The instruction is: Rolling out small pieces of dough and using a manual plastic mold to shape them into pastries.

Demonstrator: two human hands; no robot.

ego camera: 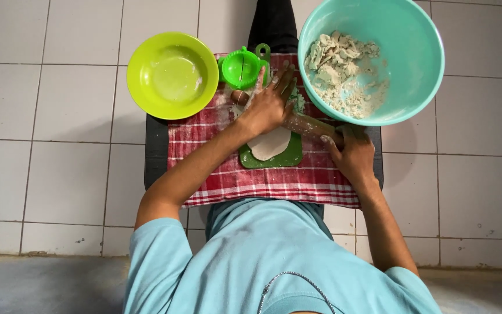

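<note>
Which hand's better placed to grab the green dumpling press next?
Left, probably. The left hand rests on the rolling pin right beside the green dumpling press. The right hand holds the pin's far end, below the teal bowl, farther from the press.
</note>
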